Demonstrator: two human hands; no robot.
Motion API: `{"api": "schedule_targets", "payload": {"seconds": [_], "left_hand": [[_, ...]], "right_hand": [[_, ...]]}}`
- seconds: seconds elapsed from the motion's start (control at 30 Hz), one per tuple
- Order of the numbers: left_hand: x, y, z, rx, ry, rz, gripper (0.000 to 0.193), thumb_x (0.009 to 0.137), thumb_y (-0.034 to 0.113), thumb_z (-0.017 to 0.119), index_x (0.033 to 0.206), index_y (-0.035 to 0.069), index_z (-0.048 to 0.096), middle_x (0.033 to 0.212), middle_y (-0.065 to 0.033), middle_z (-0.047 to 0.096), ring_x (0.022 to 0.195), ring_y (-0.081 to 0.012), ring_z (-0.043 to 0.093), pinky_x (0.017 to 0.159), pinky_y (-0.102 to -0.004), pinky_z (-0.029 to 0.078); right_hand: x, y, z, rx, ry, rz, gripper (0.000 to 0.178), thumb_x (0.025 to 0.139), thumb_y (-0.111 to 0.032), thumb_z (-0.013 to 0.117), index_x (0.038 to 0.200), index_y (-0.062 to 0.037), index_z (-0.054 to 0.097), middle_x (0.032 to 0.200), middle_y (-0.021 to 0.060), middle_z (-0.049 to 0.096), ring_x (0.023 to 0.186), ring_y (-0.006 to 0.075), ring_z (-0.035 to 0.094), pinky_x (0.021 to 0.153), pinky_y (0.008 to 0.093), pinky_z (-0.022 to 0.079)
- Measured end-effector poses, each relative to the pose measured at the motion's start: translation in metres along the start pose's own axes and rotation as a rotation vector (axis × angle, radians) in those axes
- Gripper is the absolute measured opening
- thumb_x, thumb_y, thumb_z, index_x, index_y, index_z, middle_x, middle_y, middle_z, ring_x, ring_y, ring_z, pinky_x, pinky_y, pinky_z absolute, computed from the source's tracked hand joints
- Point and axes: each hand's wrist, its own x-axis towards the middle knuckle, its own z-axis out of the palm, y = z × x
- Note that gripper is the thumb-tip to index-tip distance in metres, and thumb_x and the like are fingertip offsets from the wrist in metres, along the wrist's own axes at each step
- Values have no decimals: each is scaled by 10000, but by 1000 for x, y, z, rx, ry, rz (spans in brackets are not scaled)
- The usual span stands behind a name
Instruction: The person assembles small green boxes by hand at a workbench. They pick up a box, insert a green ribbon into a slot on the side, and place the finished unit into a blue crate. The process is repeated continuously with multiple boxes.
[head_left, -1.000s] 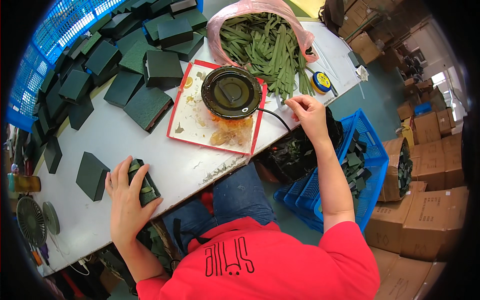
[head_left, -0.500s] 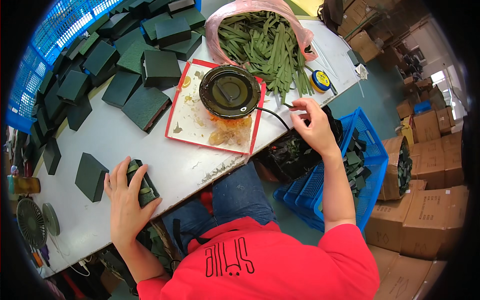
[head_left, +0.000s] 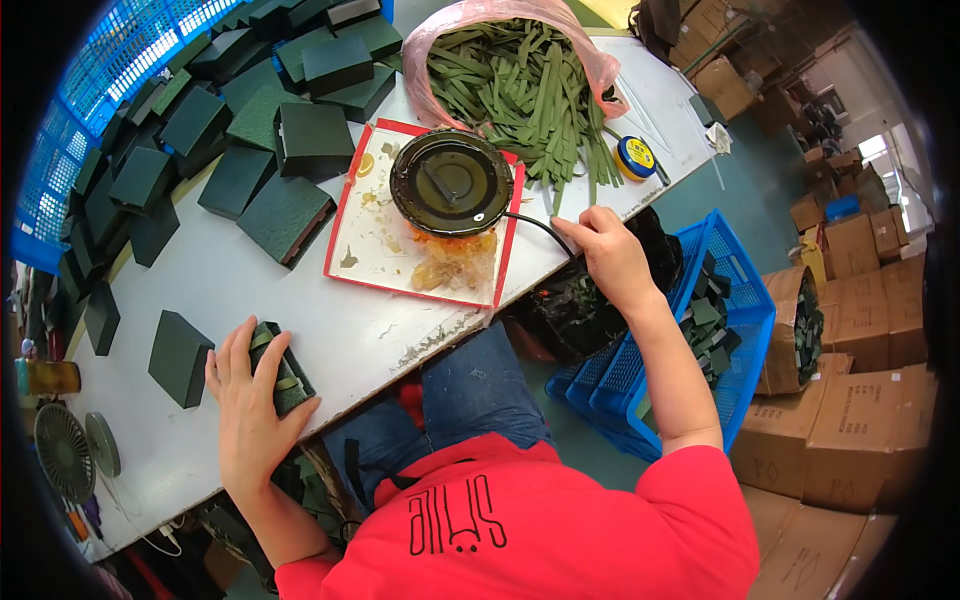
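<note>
- White bench [head_left: 330, 330] is running diagonally across the shot, with stacked cardboard cartons [head_left: 860, 400] sitting over at 3 o'clock and a blue mesh crate [head_left: 120, 60] peeking in at 11.
- Left hand [head_left: 250, 410] is lying flat at about 8 o'clock, fingers [head_left: 268, 358] spread and pressing down on a small dark green box [head_left: 285, 372] with lighter strips wrapped around it, right near the bench's front edge.
- Another dark green box [head_left: 180, 358] is sitting just beside it, toward 9 o'clock.
- Right hand [head_left: 612, 258] is hovering around 3 o'clock of centre at the bench edge, fingers curled in; looks like the tips are pinching together, but I can't tell what, if anything, is in there.
- Black cable [head_left: 530, 225] is running from the round black pot [head_left: 450, 182] toward that hand.
- Pot is sitting on a red-rimmed tray [head_left: 375, 250] smeared with amber glue.
- Pink bag [head_left: 590, 60] of green strips [head_left: 520, 85] is lying open at 12 o'clock, lots of green boxes [head_left: 290, 135] piling up at 11.
- Blue basket [head_left: 720, 330] is sitting on the floor below the right forearm.
</note>
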Motion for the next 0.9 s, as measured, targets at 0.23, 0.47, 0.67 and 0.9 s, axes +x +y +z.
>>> {"api": "schedule_targets", "payload": {"seconds": [0.23, 0.47, 0.67, 0.9], "left_hand": [[0, 0, 0, -2, 8, 3, 783, 635, 196, 882, 1357, 127, 587, 1526, -166, 412, 1431, -367, 367, 1207, -588, 200], [0, -1, -1, -23, -5, 3, 807, 630, 196, 883, 1374, 120, 577, 1517, -170, 425, 1430, -364, 373, 1205, -564, 209], [4, 2, 1, -48, 38, 7, 878, 596, 167, 883, 1407, 102, 553, 1520, -151, 445, 1387, -382, 389, 1177, -501, 256], [6, 8, 6, -35, 46, 66, 870, 593, 196, 896, 1393, 94, 569, 1517, -152, 450, 1390, -359, 408, 1178, -498, 248]], "right_hand": [[5, -9, -41, -124, -476, 89, 772, 836, 77, 606, 1521, -252, 474, 932, 134, 583, 851, 322, 632, 762, 420, 539], [-8, -5, -41, 354, -33, 373, 539, 849, -3, 754, 1355, -75, 584, 787, 98, 665, 691, 204, 642, 666, 339, 519], [-23, -78, -51, 1206, -76, 636, 89, 919, -41, 736, 985, 18, 746, 800, 28, 711, 601, 39, 561, 541, 192, 436], [0, -114, -16, 1575, -26, 671, 198, 1029, -179, 644, 1088, 9, 651, 790, 33, 670, 530, 46, 534, 440, 190, 378]]}}
